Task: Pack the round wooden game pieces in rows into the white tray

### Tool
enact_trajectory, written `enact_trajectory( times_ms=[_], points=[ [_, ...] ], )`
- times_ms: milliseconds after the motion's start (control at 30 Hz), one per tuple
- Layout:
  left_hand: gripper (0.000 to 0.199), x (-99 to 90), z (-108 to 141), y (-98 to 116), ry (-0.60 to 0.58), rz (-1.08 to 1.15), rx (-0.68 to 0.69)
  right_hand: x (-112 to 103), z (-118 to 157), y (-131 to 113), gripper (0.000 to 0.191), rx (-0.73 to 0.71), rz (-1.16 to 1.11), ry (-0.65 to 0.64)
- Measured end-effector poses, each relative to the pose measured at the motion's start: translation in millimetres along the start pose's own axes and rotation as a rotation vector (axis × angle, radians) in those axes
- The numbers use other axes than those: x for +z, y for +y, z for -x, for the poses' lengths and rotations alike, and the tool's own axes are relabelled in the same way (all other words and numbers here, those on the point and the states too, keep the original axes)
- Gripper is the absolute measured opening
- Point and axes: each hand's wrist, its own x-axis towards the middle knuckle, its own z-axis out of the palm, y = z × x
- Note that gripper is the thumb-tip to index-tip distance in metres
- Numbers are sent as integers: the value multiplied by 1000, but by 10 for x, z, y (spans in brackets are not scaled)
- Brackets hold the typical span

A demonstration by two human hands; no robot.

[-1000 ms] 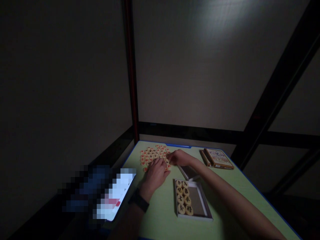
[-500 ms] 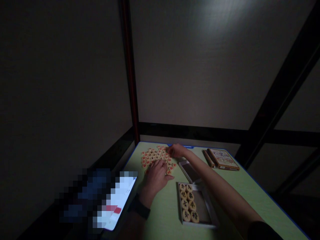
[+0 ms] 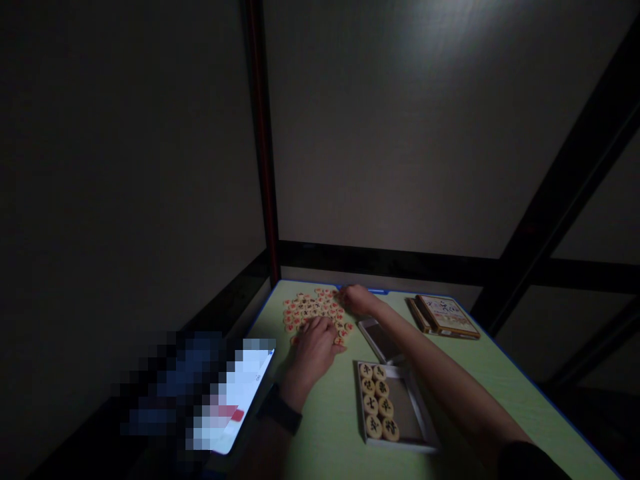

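A spread of Chinese chess pieces (image 3: pixel 307 311), pale discs with red or black characters, lies at the far left of the green table. Over the near edge of this spread rests my left hand (image 3: pixel 317 340), fingers lowered onto the pieces and thumb held out to the side. My right hand (image 3: pixel 359 300) reaches across to the spread's far right edge. Its fingers are curled downward at the pieces, and whatever lies between the fingertips is hidden. Nearer to me is an open box (image 3: pixel 407 407) with two columns of black-lettered pieces (image 3: pixel 379 403) along its left side.
Behind the open box, partly under my right forearm, sits another shallow box part (image 3: pixel 379 339). Two flat boxes (image 3: pixel 445 315) lie at the table's back right. A lit phone or tablet screen (image 3: pixel 237 400), partly blurred out, is at the lower left. Walls (image 3: pixel 380 167) enclose the far side.
My right hand has shifted very slightly at the far right edge of the pieces. My left hand stays on the near pieces. The view has tilted a little.
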Motion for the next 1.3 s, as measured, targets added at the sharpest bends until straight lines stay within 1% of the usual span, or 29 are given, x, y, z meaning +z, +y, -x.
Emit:
enact_trajectory(
  times_ms=[167,267,400,500,667,800,867,933,1033,1100,1200,1300],
  points=[
    [16,40,-4,-20,27,-1,23,2,-117,-20,31,-30,-10,21],
    [17,53,-2,-24,25,-10,15,6,-167,-50,36,-77,-24,18],
    [17,33,-3,-8,15,-17,13,0,-181,-47,41,-108,-35,4],
    [16,12,-4,8,4,-19,13,-2,-168,-31,38,-117,-34,-4],
    [18,-3,-2,22,-7,-16,1,52,-134,-88,29,-84,-15,1],
    [19,8,-3,9,-8,-9,3,81,-59,-172,36,-37,5,28],
    [19,22,-3,-2,2,-6,9,56,18,-171,39,-26,10,41],
    [18,36,-4,-11,11,-4,20,9,138,-119,39,-19,13,57],
    [20,48,-5,-14,16,3,34,-55,415,33,37,-32,-15,110],
    [21,43,-6,-9,27,8,36,-64,651,141,34,-79,-82,163],
    [20,25,-4,12,70,18,36,-5,999,236,36,-139,-182,195],
    [15,20,-14,67,142,48,56,110,1228,232,30,-138,-252,199]
  ],
)
